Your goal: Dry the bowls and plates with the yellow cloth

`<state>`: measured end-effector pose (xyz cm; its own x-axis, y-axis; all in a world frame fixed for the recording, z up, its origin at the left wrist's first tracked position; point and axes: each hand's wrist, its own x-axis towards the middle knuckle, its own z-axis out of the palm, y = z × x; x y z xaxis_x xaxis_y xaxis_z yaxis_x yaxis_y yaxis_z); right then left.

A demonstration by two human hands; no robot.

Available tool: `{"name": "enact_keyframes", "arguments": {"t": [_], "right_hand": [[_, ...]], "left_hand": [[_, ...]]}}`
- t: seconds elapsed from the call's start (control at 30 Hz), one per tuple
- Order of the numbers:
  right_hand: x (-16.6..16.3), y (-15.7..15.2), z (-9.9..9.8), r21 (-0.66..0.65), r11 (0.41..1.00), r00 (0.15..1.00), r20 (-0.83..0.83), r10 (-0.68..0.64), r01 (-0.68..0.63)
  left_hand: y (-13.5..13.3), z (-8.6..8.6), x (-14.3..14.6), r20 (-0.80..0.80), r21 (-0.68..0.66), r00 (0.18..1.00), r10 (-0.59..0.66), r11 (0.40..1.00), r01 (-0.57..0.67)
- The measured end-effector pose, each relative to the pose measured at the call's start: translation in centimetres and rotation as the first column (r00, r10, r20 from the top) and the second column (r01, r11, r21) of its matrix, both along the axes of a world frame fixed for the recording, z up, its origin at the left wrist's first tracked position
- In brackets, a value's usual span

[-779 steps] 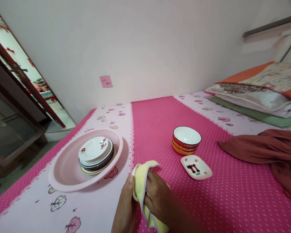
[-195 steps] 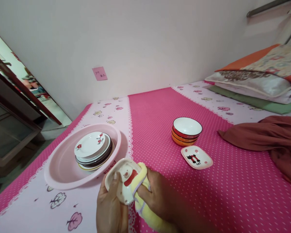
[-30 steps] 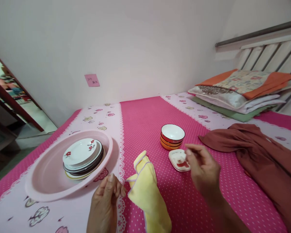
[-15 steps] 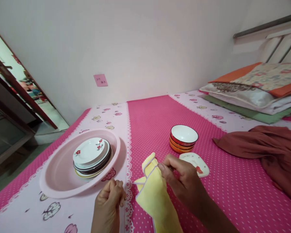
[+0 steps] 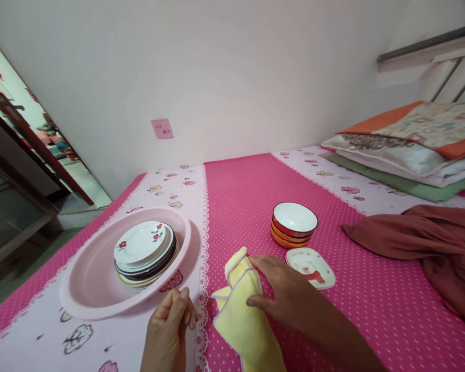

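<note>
A round pink plastic basin [image 5: 86, 289] holding a stack of white flowered plates [image 5: 144, 249] sits on the pink sheeted bed [image 5: 372, 310]. Beside it the left hand [image 5: 168, 330] hovers loosely curled, gripping nothing. The right hand [image 5: 282, 297] rests on a folded yellow microfibre cloth [image 5: 242, 315], fingers closing over its right edge. Just right lie a small square white dish [image 5: 310, 267], stacked red-and-orange bowls [image 5: 293, 223] and a crumpled rust-brown garment [image 5: 422, 240].

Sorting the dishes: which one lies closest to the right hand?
The small square dish with the bear picture, just beside the right hand; the bowls and plates lie farther off.
</note>
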<state>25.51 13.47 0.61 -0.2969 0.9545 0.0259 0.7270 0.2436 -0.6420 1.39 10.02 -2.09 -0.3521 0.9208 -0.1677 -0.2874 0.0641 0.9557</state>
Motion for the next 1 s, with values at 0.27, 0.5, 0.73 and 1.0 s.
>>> {"name": "enact_keyframes", "arguments": {"t": [0.27, 0.5, 0.73, 1.0], "right_hand": [[-0.8, 1.0, -3.5, -0.148, 0.984, 0.995, 0.031, 0.1, -0.094], [-1.1, 0.5, -1.6, -0.004, 0.993, 0.992, -0.04, 0.115, -0.116], [-0.7, 0.2, 0.1, -0.055, 0.997, 0.979, -0.202, 0.037, -0.049], [-2.8, -0.6, -3.0, -0.038, 0.976, 0.977, 0.01, 0.213, -0.212]], "left_hand": [[0.6, -1.2, 0.8, -0.308, -0.067, 0.919, -0.245, 0.969, 0.236], [1.0, -3.2, 1.5, -0.4, -0.11, 0.844, -0.358, 0.933, 0.343], [1.2, -5.5, 2.1, -0.468, -0.159, 0.755, -0.459, 0.885, 0.438], [1.3, -5.1, 2.9, -0.492, -0.094, 0.757, -0.43, 0.891, 0.445]]}}
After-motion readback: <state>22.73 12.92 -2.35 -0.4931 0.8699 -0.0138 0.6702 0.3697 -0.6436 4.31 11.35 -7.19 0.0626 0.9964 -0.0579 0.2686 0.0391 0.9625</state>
